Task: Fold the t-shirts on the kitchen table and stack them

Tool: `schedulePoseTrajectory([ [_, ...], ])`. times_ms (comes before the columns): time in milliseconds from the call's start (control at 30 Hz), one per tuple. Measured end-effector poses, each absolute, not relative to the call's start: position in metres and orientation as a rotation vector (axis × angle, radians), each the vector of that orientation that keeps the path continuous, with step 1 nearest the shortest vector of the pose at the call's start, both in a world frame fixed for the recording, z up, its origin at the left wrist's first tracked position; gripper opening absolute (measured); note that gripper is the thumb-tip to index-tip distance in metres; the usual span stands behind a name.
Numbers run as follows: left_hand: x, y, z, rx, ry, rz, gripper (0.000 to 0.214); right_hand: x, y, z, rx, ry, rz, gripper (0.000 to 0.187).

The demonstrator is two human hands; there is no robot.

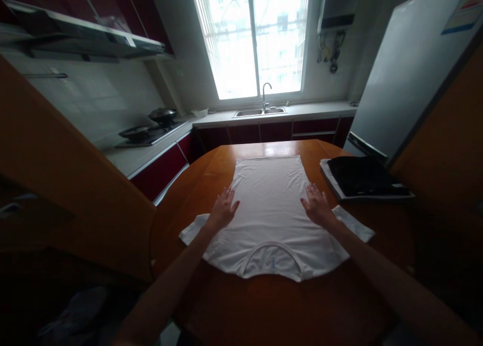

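Note:
A white T-shirt lies spread flat on the wooden table, its neckline nearest me and its hem at the far side. Both short sleeves stick out to the sides. My left hand rests flat on the shirt's left edge, fingers stretched out and pointing away from me. On the opposite edge, my right hand lies flat with its fingers extended. Neither hand grips the cloth. Light creases run across the fabric between the hands.
A stack of folded clothes, black on top, sits at the table's right side. Beyond the table are a counter with a sink and a stove with pans. A refrigerator stands at the right.

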State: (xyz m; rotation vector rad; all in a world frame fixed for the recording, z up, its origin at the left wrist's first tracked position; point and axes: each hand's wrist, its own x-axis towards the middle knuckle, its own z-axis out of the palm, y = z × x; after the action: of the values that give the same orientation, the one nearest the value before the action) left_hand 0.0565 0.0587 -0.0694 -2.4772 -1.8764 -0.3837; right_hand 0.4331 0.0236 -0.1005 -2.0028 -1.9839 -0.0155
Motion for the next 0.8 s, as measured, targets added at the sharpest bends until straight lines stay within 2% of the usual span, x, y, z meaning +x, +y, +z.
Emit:
schedulePoseTrajectory([
  [133, 0.070, 0.099, -0.077, -2.456, -1.996, -0.242, 0.059, 0.424, 0.061, -0.101, -2.100, -2.010, 0.029, 0.062],
  [300, 0.055, 0.117, -0.097, -2.490, -2.002, -0.035, 0.066, 0.432, 0.078, -0.118, -2.172, -2.016, 0.077, 0.064],
  [500, 0.090, 0.170, -0.088, -2.519, -1.856, -0.227, 0.066, 0.415, 0.128, -0.111, -2.120, -1.965, 0.037, 0.064],
  [667, 0.106, 0.219, -0.095, -2.493, -2.000, -0.130, 0.067, 0.412, 0.162, -0.121, -2.169, -2.001, 0.099, 0.065],
  [800, 0.114, 0.266, -0.092, -2.457, -1.920, -0.343, 0.064, 0.419, 0.201, -0.120, -2.145, -1.931, 0.061, 0.067],
])
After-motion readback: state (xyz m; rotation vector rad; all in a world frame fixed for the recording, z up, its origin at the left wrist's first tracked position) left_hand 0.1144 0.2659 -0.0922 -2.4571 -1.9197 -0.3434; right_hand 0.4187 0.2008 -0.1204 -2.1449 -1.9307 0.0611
